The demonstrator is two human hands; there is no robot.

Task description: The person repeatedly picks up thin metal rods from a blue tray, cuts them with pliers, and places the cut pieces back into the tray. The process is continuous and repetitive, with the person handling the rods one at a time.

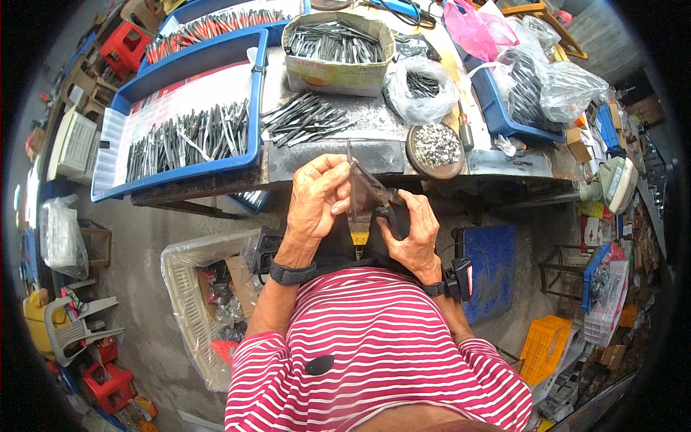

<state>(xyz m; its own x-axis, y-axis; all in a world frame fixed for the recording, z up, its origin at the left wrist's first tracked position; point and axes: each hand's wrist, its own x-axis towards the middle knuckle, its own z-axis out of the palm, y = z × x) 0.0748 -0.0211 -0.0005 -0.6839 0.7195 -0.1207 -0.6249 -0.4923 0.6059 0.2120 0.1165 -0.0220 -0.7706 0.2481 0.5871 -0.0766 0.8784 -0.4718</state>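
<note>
My left hand [317,193] is closed in a pinch at the bench's front edge, on one end of a slim dark strip-like part [372,184]. My right hand [415,234] grips the other end between thumb and fingers, where a black piece sticks out. The part looks like two narrow arms meeting near my left fingertips; its exact kind cannot be made out. Just beyond my hands lies a loose pile of slim black-and-silver pieces [306,119]. A round dish [411,160] of small whitish bits stands ahead of my right hand.
A blue tray [254,119] with rows of slim dark pieces is at the left. Behind the pile stands an open box [335,81] of similar pieces. Plastic bags [421,108] and another blue tray [507,128] are at the right. A cream crate [188,317] sits on the floor.
</note>
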